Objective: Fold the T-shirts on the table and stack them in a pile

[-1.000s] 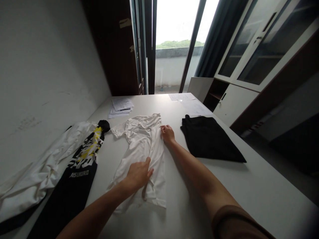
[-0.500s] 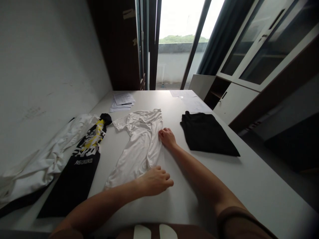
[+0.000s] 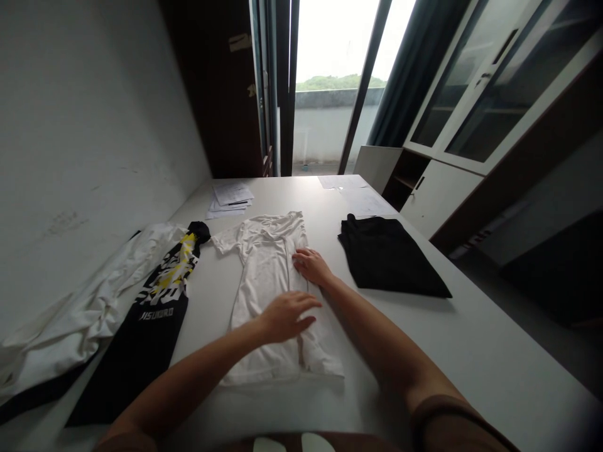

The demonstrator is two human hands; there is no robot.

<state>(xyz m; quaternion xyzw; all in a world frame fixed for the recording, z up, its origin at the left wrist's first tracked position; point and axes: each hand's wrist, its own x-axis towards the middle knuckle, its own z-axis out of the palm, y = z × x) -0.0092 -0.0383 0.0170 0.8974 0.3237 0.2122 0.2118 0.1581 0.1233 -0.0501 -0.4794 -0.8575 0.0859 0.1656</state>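
A white T-shirt [image 3: 264, 270] lies in front of me on the white table, its one visible sleeve pointing left and its hem toward me. Its right side is folded inward, with creases along the fold. Over the lower part of the shirt is my left hand [image 3: 288, 314], open with fingers apart; whether it touches the cloth I cannot tell. My right hand [image 3: 311, 266] rests on the shirt's right edge, fingers spread flat on the fabric.
Folded black cloth [image 3: 391, 254] lies on the right of the table [image 3: 480, 351]. To the left are a black garment with yellow and white print [image 3: 141, 339] and a crumpled white garment [image 3: 89, 307] by the wall. Papers [image 3: 232, 196] lie at the far end, near a window.
The shirt's lower right part has come over to the right and lies flatter. My left hand has moved up and slightly left and opened; my right hand has flattened onto the shirt.
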